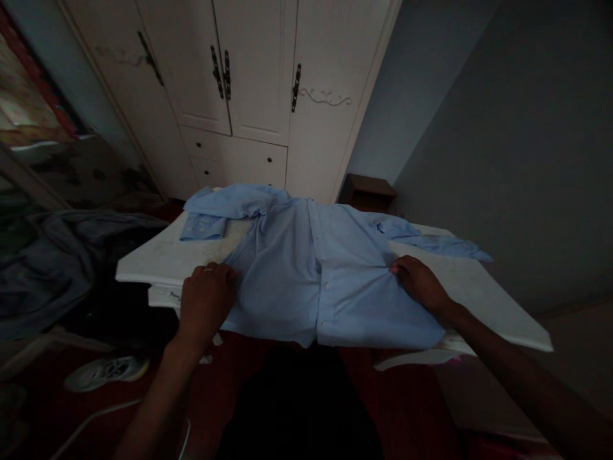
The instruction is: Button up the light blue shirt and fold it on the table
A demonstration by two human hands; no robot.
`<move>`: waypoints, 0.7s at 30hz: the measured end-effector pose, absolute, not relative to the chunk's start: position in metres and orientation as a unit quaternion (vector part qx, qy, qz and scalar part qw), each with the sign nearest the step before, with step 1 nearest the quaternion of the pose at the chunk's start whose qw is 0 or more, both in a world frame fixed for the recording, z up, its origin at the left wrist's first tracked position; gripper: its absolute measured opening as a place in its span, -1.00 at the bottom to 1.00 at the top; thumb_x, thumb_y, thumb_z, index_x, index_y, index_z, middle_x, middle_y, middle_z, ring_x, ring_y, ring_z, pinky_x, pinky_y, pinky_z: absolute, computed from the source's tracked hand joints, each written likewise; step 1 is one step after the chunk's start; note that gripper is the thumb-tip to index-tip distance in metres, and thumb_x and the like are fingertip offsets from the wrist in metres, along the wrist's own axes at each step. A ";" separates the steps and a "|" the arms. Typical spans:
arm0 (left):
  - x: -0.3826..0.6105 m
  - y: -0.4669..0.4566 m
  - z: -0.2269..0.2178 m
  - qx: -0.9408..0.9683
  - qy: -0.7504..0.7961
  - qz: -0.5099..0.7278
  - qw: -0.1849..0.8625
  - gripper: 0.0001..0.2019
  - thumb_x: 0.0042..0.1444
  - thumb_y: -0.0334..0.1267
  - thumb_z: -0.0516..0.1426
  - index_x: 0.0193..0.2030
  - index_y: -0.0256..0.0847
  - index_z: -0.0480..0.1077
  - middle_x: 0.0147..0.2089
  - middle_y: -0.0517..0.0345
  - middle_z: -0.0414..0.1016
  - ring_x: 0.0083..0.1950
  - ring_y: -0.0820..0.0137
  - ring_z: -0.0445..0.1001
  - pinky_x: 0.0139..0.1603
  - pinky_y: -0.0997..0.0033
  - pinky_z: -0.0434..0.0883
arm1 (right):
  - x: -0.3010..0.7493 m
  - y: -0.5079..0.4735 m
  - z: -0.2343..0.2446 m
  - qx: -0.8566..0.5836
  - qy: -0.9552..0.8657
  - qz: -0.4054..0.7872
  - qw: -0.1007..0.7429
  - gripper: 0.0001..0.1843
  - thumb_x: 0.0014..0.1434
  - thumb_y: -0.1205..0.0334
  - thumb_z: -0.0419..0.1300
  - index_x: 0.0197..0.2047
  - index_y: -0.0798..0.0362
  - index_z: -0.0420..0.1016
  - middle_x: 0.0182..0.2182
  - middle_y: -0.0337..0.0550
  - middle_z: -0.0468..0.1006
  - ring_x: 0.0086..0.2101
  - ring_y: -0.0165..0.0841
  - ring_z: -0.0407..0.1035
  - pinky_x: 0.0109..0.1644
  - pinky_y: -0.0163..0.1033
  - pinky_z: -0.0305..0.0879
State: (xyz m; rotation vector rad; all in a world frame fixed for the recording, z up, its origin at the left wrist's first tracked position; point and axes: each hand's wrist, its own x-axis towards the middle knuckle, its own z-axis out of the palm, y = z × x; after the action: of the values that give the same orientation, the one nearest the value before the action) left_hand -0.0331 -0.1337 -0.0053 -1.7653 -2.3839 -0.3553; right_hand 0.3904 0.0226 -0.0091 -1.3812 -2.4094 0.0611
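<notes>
A tall cream-white wooden wardrobe point(256, 121) is standing at the far side, and in front of it a long white flat-topped table point(158, 259) is bearing a light-blue long-sleeved button-front cloth shirt point(287, 275). The shirt is lying front up across the table's middle, its hem hanging along the near edge. It is looking light, thin and soft, creasing readily and unlikely to break; being limp, it is probably calling for two spread holds, best at the side seams and hem corners. Its loose sleeves point(428, 243) are lying out to left and right, likely shifting with any tug. At the right side edge, the right hand point(424, 284) is pinching the cloth between thumb and fingertips, creases radiating from there. At the left edge, the left hand point(205, 299) is curling its fingers narrowly against the cloth; whether they are gripping, I cannot tell. The folded-looking left cuff point(204, 227) is seeming a little stiffer, while small pale buttons point(327, 285) are offering poor holds.
</notes>
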 end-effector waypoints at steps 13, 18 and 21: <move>-0.035 -0.130 0.005 -0.597 -0.791 -0.133 0.000 -0.66 0.23 -0.06 -0.06 -0.25 -0.19 0.45 -0.19 -0.08 0.55 -0.15 0.10 0.50 -0.23 0.22 0.34 | 0.361 0.003 0.007 -0.422 -0.886 -0.036 0.190 -0.71 0.27 0.17 -0.01 -0.13 0.10 0.47 -0.17 0.11 0.50 -0.10 -0.08 0.36 0.06 0.02 0.28; -0.036 -0.133 0.007 -0.575 -0.810 -0.110 0.026 -0.67 0.25 -0.19 -0.12 -0.24 -0.23 0.43 -0.21 -0.16 0.54 -0.16 0.08 0.51 -0.26 0.21 0.34 | 0.349 0.013 -0.002 -0.415 -0.894 -0.011 0.172 -0.71 0.28 0.13 0.02 -0.10 0.10 0.47 -0.14 0.09 0.50 -0.08 -0.11 0.35 0.09 -0.01 0.28; -0.042 -0.143 0.005 -0.524 -0.840 -0.143 0.023 -0.68 0.25 -0.17 -0.13 -0.23 -0.23 0.40 -0.22 -0.18 0.53 -0.17 0.06 0.51 -0.32 0.22 0.33 | 0.356 0.023 -0.016 -0.432 -0.882 -0.002 0.186 -0.72 0.29 0.14 0.03 -0.14 0.12 0.47 -0.17 0.08 0.51 -0.10 -0.13 0.36 0.08 -0.02 0.26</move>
State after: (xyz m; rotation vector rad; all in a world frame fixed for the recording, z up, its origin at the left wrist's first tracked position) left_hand -0.0421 -0.1433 0.0052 -1.6212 -2.5995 -0.4433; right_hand 0.3564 0.0231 -0.0163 -1.2181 -2.4849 -0.0049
